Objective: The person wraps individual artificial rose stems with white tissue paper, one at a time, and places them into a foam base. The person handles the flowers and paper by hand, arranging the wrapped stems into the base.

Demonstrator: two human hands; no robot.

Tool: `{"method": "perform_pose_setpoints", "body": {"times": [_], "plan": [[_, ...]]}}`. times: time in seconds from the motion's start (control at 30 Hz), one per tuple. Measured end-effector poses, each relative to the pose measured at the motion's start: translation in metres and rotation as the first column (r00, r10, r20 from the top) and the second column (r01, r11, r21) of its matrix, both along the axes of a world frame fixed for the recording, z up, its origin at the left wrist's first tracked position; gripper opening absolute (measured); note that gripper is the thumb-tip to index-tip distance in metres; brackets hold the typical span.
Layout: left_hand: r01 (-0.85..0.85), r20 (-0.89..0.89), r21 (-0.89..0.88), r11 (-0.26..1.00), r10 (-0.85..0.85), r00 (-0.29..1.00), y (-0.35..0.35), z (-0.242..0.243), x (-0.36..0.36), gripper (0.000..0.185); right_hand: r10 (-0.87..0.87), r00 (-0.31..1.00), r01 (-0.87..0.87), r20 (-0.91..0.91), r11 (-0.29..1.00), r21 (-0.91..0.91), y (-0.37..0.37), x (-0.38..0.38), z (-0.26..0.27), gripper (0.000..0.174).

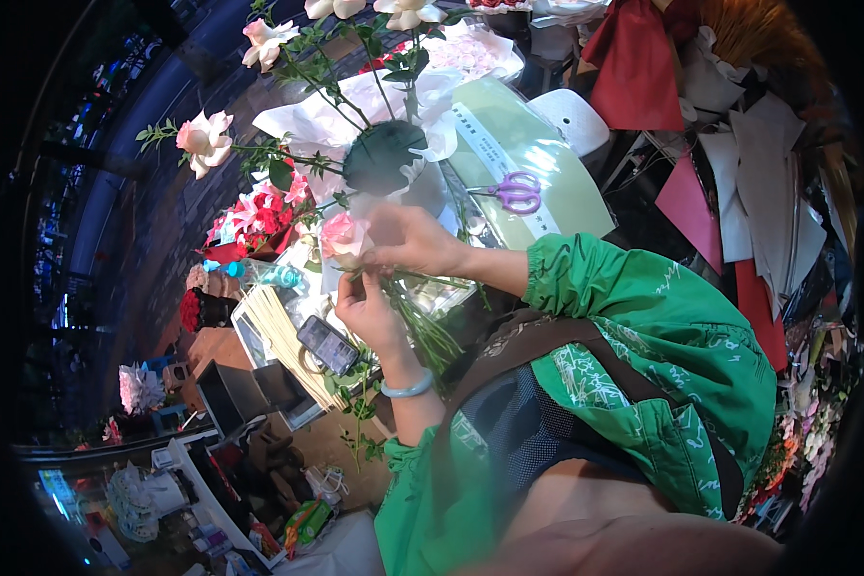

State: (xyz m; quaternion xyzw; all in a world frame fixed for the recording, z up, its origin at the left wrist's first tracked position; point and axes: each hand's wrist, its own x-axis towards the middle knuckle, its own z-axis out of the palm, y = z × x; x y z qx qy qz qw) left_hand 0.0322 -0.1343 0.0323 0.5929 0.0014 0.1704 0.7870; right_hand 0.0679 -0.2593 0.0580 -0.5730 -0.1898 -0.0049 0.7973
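A pale pink rose [344,236] is between my two hands, its head facing away to the left. The thumb and fingers of my left hand [371,315], with a pale bangle on its wrist, pinch it just below the bloom. My right hand [419,243] holds the bloom's near side, thumb against the petals. Green stems [426,333] run below the hands; which one belongs to this rose is hard to tell. Beyond stands a dark green floral foam block [383,160] in white wrapping paper [317,115]. Cream-pink roses [205,142] stick out from it on long leafy stems.
Purple-handled scissors [516,193] lie on a light green wrapped sheet [540,155] to the right. A phone [327,345] rests on thin wooden sticks [281,338] at the left. Red and pink bouquets [263,212] stand past the table's left side; a white stool [570,121] is at the back.
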Motion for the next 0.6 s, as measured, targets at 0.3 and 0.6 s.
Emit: {"method": "perform_pose_setpoints", "body": {"times": [0.3, 0.6], "plan": [[0.365, 0.039, -0.508, 0.780, -0.402, 0.915, 0.021, 0.002, -0.001, 0.019, 0.215, 0.924, -0.090, -0.316, 0.926, 0.366, 0.004, 0.001, -0.003, 0.013], [-0.076, 0.044, 0.058, 0.995, 0.074, 0.996, 0.012, 0.014, -0.001, 0.011, -0.002, 0.995, 0.029, 0.100, 0.964, -0.266, -0.018, -0.004, -0.011, 0.040]]}}
